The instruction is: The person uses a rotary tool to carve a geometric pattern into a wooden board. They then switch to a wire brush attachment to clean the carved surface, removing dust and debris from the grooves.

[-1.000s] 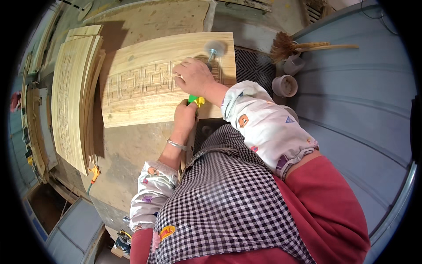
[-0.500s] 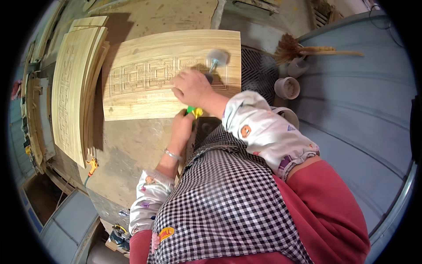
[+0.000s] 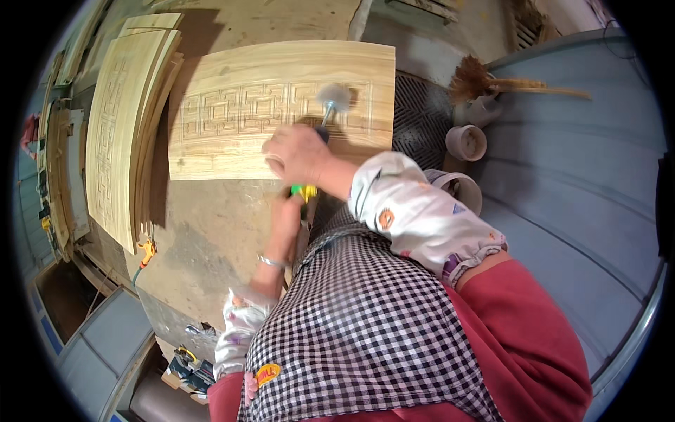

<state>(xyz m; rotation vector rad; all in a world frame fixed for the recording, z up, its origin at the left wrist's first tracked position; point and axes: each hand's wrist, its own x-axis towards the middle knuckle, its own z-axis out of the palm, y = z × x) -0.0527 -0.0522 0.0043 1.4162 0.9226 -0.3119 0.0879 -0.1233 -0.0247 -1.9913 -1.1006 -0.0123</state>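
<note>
A carved wooden panel (image 3: pixel 225 72) with a fretwork band lies flat on the bench in front of me. Over the right part of its carving is the pale round head (image 3: pixel 332 97) of a handheld rotary tool, blurred by motion; whether it touches the wood I cannot tell. My right hand (image 3: pixel 299 155) is closed round the tool's dark neck behind the metal shaft. Behind it, my left hand (image 3: pixel 285 213) grips the rear of the tool, where a green and yellow body (image 3: pixel 302 191) shows. Its fingers are partly hidden.
A stack of similar carved panels (image 3: pixel 116 133) stands at the left, with an orange air blow gun (image 3: pixel 146 252) by its near end. To the right are a straw broom (image 3: pixel 470 79), a white bucket (image 3: pixel 465 143) and a grey metal wall (image 3: pixel 555 162). Black matting (image 3: pixel 422 105) lies past the panel.
The tool's round head has shifted left along the carving, and both hands have moved left with it. The whole view has tilted slightly. Both grips stay the same.
</note>
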